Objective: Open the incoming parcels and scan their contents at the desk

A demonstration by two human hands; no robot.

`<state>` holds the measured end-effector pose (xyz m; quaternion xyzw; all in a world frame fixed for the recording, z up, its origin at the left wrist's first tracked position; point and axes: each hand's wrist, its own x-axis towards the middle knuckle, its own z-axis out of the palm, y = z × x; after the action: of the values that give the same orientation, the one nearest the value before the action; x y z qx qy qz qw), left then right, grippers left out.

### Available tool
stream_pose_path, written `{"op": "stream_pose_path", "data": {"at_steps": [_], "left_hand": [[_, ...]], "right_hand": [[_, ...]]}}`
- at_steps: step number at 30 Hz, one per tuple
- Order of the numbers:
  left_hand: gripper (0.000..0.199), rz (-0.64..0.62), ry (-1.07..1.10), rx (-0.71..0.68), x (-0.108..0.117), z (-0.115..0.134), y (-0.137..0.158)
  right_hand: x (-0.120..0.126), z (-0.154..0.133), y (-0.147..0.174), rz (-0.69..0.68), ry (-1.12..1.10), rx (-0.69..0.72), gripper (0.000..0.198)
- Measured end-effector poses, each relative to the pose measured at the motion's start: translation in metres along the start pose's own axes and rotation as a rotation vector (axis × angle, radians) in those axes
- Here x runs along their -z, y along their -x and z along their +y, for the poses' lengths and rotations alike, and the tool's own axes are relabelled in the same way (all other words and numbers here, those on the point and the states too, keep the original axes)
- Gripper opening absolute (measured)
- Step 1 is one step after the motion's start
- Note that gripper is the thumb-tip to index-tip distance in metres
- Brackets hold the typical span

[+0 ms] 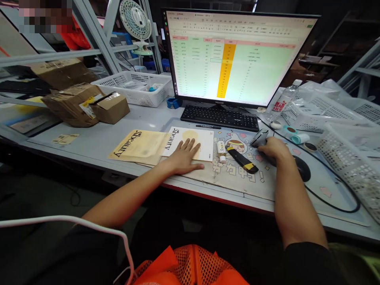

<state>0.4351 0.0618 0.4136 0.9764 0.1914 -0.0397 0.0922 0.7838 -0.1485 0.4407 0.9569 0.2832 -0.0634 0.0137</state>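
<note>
My left hand [188, 156] lies flat with its fingers spread on a white "beauty" box or booklet [208, 144]. Left of that, a yellowish "beauty" packet [139, 146] rests on the desk, its edge against the white one. My right hand [274, 148] is closed around what looks like a handheld barcode scanner [260, 137], its grey head facing left; my fingers cover most of the handle. Beside that wrist sits a black mouse [303, 168]. Between my hands are a small labelled bottle [221, 151] and a black-and-yellow utility knife [242, 159].
A monitor [243, 59] showing a spreadsheet stands behind a black keyboard [219, 117]. Cardboard boxes [109, 107] and a white basket [154, 97] are at left. A water bottle [285, 99], tape rolls [299, 138] and white baskets [350, 158] crowd the right, with a black cable [332, 174].
</note>
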Motion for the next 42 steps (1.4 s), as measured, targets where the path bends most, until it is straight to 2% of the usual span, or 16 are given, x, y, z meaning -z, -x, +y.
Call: {"op": "stream_pose_path", "data": {"at_steps": [3, 7, 11, 13, 16, 17, 19, 21, 22, 25, 27, 30, 33, 35, 38, 42], "left_hand": [[0.114, -0.032, -0.025, 0.0, -0.01, 0.009, 0.01], [0.125, -0.019, -0.114, -0.083, -0.024, 0.025, 0.058], [0.081, 0.074, -0.232, -0.166, -0.035, 0.042, 0.106], [0.072, 0.163, -0.192, -0.255, -0.023, 0.04, 0.125], [0.052, 0.367, 0.013, -0.298, 0.018, 0.025, 0.149], [0.039, 0.475, 0.106, -0.233, 0.033, 0.02, 0.154], [0.02, 0.769, 0.337, 0.002, 0.059, 0.014, 0.157], [0.03, 1.067, 0.64, 0.197, 0.071, 0.014, 0.149], [0.038, 1.167, 0.8, 0.235, 0.073, 0.016, 0.14], [0.053, 1.279, 1.195, 0.177, 0.067, 0.022, 0.099], [0.055, 1.317, 1.349, 0.146, 0.061, 0.023, 0.069], [0.055, 1.392, 1.437, 0.136, 0.053, 0.022, 0.033], [0.051, 1.403, 1.449, 0.144, 0.047, 0.019, 0.011], [0.05, 1.39, 1.458, 0.16, 0.043, 0.018, 0.003], [0.052, 1.395, 1.471, 0.161, 0.04, 0.018, -0.004], [0.055, 1.371, 1.458, 0.171, 0.037, 0.019, -0.01]], "right_hand": [[0.0, 0.0, 0.001, 0.014, -0.003, 0.0, 0.051], [-0.003, 0.002, -0.003, 0.032, -0.004, -0.007, 0.051], [-0.004, 0.003, -0.005, 0.024, -0.007, -0.013, 0.049], [-0.004, 0.002, -0.005, 0.029, -0.01, -0.014, 0.048], [-0.004, 0.002, -0.003, 0.039, -0.017, -0.002, 0.046], [-0.004, 0.002, -0.001, 0.044, -0.021, 0.005, 0.046], [0.0, 0.003, 0.002, 0.069, -0.039, 0.028, 0.046], [0.007, 0.003, 0.008, 0.121, -0.081, 0.065, 0.043], [0.012, 0.002, 0.012, 0.154, -0.114, 0.086, 0.041], [0.029, -0.003, 0.031, 0.247, -0.24, 0.159, 0.032], [0.039, -0.009, 0.046, 0.303, -0.3, 0.225, 0.025], [0.048, -0.021, 0.068, 0.351, -0.35, 0.311, 0.019], [0.049, -0.032, 0.084, 0.25, -0.471, 0.445, 0.021], [0.048, -0.039, 0.091, 0.165, -0.56, 0.583, 0.02], [0.045, -0.047, 0.099, 0.128, -0.594, 0.742, 0.018], [0.042, -0.051, 0.099, 0.136, -0.568, 0.798, 0.016]]}}
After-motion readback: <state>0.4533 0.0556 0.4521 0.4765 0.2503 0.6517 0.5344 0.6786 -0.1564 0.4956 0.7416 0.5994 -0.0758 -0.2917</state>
